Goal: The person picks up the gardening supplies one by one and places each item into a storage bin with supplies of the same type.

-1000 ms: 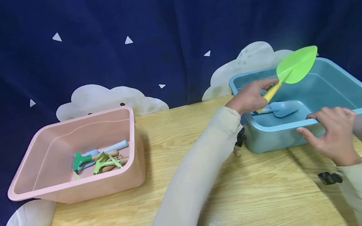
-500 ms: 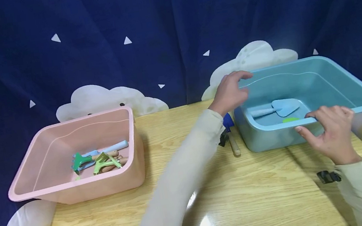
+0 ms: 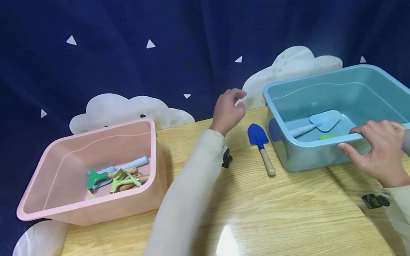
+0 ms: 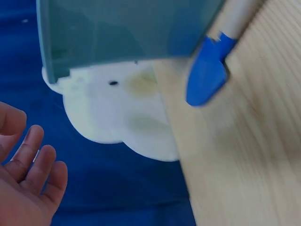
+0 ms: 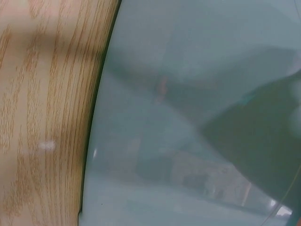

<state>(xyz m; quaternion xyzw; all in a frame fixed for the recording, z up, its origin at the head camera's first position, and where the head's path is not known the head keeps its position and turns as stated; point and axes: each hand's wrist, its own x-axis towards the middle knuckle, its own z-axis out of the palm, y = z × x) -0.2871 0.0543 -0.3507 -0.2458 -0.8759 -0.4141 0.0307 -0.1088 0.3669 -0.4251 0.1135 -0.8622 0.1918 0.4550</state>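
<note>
My left hand (image 3: 228, 111) hovers behind the table's middle, holding nothing, with its fingers loosely bent; the left wrist view also shows those bare fingers (image 4: 40, 165). Beside it, a blue-bladed trowel (image 3: 257, 136) with a wooden handle lies on the table against the blue tub (image 3: 347, 77). My right hand (image 3: 381, 151) grips the tub's front rim, fingers over the edge and thumb outside. Inside that tub rest a light blue trowel (image 3: 324, 121) and a green trowel, of which only a sliver of blade (image 3: 327, 136) shows above the rim. The right wrist view is filled mostly by the tub's outer wall (image 5: 155, 141).
On the left stands a pink tub (image 3: 81, 141) containing several small garden tools, among them a green rake (image 3: 95, 177) and a light green one (image 3: 118, 184). Wood-grained tabletop (image 3: 281, 222) lies between the tubs. A dark blue curtain (image 3: 177, 40) hangs behind.
My left hand let go of the yellow-handled green trowel, which dropped into the blue tub, then moved left, uncovering the blue trowel on the table. The right hand kept its place on the rim.
</note>
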